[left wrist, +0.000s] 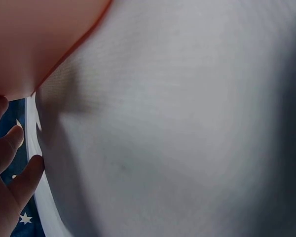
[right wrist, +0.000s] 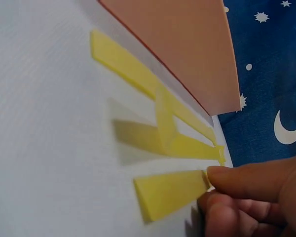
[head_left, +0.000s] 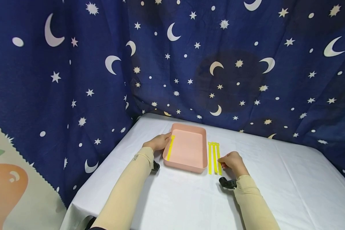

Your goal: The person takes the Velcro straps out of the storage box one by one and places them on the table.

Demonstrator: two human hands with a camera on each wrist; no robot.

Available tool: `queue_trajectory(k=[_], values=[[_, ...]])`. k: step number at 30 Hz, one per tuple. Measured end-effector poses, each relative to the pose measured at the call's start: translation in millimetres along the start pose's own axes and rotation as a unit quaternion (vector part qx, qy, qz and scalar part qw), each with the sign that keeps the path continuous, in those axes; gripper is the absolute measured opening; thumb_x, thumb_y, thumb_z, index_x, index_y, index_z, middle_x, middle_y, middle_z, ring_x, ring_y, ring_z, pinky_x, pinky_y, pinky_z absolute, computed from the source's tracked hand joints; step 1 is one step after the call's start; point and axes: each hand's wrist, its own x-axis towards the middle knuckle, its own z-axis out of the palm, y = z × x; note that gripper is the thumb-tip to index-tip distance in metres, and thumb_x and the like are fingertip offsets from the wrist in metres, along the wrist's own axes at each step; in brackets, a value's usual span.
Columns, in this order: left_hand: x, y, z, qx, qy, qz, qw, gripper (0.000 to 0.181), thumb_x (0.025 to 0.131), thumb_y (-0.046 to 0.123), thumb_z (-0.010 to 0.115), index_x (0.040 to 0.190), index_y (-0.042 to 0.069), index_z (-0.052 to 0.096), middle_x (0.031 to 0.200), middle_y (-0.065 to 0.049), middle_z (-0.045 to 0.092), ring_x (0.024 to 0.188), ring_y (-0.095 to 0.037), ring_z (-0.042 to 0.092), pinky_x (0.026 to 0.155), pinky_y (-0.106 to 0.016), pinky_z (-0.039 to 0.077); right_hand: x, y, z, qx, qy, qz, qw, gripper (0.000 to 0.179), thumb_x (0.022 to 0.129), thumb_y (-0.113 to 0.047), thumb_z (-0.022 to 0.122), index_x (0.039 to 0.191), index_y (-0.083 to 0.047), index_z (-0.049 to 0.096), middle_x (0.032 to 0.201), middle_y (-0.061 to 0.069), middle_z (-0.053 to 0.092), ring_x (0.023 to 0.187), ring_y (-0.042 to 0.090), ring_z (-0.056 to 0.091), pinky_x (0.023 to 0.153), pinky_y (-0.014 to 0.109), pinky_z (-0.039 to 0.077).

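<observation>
A shallow pink tray [head_left: 188,145] lies on the white table, with one long yellow strip [head_left: 171,148] inside along its left wall. My left hand [head_left: 159,141] holds the tray's left rim; in the left wrist view its lower fingers [left wrist: 27,178] spread outside the wall. Beside the tray's right wall, three more yellow strips lie nearly parallel. With thumb and forefinger, my right hand [head_left: 232,161] pinches the rightmost strip [right wrist: 170,196]. The middle strip [right wrist: 193,146] has its near end bent up off the cloth. The left strip [right wrist: 126,61] lies nearest the tray.
White cloth [head_left: 279,179] covers the table. A dark blue curtain [head_left: 189,64] with moons and stars hangs behind and to the left. Black wrist devices [head_left: 227,183] sit at both cuffs. A pale fabric with an orange print [head_left: 5,185] hangs at the lower left.
</observation>
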Motion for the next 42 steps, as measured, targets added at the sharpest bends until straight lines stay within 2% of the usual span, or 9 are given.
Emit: queue_trajectory(k=[3, 10, 15, 20, 24, 32, 37, 42], values=[[-0.2, 0.2, -0.4, 0.003, 0.002, 0.002, 1.0000, 0.051, 0.110, 0.029, 0.033, 0.160, 0.016, 0.027, 0.163, -0.007, 0.032, 0.151, -0.028, 0.031, 0.126, -0.042, 0.026, -3.5, -3.2, -0.8, -0.002, 0.003, -0.010, 0.9999, 0.014, 0.088, -0.007, 0.071, 0.083, 0.003, 0.064, 0.054, 0.000, 0.059, 0.047, 0.007, 0.056, 0.049, 0.020, 0.051], [0.9, 0.3, -0.1, -0.004, 0.002, -0.001, 1.0000, 0.051, 0.110, 0.029, 0.034, 0.160, 0.016, 0.027, 0.163, -0.007, 0.032, 0.151, -0.028, 0.031, 0.126, -0.043, 0.026, -13.1, -14.1, -2.6, 0.000, 0.027, -0.066, 0.9975, 0.019, 0.088, -0.008, 0.071, 0.091, 0.009, 0.064, 0.059, 0.001, 0.062, 0.050, 0.008, 0.060, 0.052, 0.023, 0.054], [0.8, 0.2, -0.2, -0.001, 0.004, 0.005, 1.0000, 0.051, 0.110, 0.027, 0.034, 0.159, 0.015, 0.028, 0.163, -0.008, 0.033, 0.150, -0.029, 0.032, 0.126, -0.043, 0.027, -15.9, -20.9, -1.9, 0.000, 0.033, -0.076, 0.9965, 0.019, 0.090, -0.009, 0.071, 0.092, 0.009, 0.065, 0.063, 0.001, 0.064, 0.054, 0.008, 0.060, 0.055, 0.024, 0.056], [1.5, 0.2, -0.2, 0.005, 0.006, 0.005, 1.0000, 0.051, 0.110, 0.027, 0.035, 0.159, 0.015, 0.028, 0.162, -0.008, 0.034, 0.150, -0.029, 0.033, 0.125, -0.043, 0.028, -15.5, -27.7, 2.1, 0.030, 0.037, -0.081, 0.9956, 0.019, 0.091, -0.008, 0.070, 0.095, 0.010, 0.065, 0.069, 0.004, 0.067, 0.059, 0.009, 0.061, 0.060, 0.026, 0.059], [2.0, -0.8, 1.3, 0.002, 0.005, 0.004, 1.0000, 0.051, 0.110, 0.028, 0.034, 0.159, 0.016, 0.028, 0.163, -0.008, 0.034, 0.150, -0.029, 0.033, 0.125, -0.043, 0.028, -14.5, -31.1, 6.2, 0.052, 0.040, -0.093, 0.9935, 0.020, 0.091, -0.007, 0.069, 0.097, 0.011, 0.065, 0.070, 0.003, 0.067, 0.059, 0.008, 0.063, 0.061, 0.026, 0.061], [1.3, -0.3, 0.5, 0.013, 0.005, 0.005, 0.9999, 0.051, 0.110, 0.027, 0.034, 0.159, 0.015, 0.028, 0.163, -0.008, 0.033, 0.150, -0.028, 0.033, 0.125, -0.042, 0.028, -11.4, -36.9, 12.4, 0.056, 0.052, -0.124, 0.9893, 0.022, 0.090, -0.010, 0.071, 0.096, 0.011, 0.069, 0.070, 0.001, 0.070, 0.061, 0.007, 0.064, 0.063, 0.024, 0.060], [0.3, 0.4, -0.1, 0.015, 0.001, 0.002, 0.9999, 0.051, 0.110, 0.028, 0.033, 0.160, 0.017, 0.026, 0.163, -0.006, 0.032, 0.151, -0.028, 0.032, 0.126, -0.042, 0.026, -12.9, -43.1, 16.3, 0.072, 0.051, -0.126, 0.9881, 0.018, 0.090, -0.007, 0.071, 0.094, 0.010, 0.069, 0.069, 0.001, 0.069, 0.061, 0.008, 0.066, 0.064, 0.027, 0.062], [1.9, -0.8, 0.7, 0.012, 0.002, -0.002, 0.9999, 0.051, 0.110, 0.029, 0.033, 0.160, 0.018, 0.027, 0.163, -0.004, 0.033, 0.151, -0.027, 0.032, 0.126, -0.042, 0.027, -15.7, -50.7, 19.7, 0.060, 0.055, -0.132, 0.9879, 0.019, 0.089, -0.009, 0.072, 0.094, 0.009, 0.069, 0.076, 0.008, 0.072, 0.065, 0.014, 0.070, 0.070, 0.034, 0.063]])
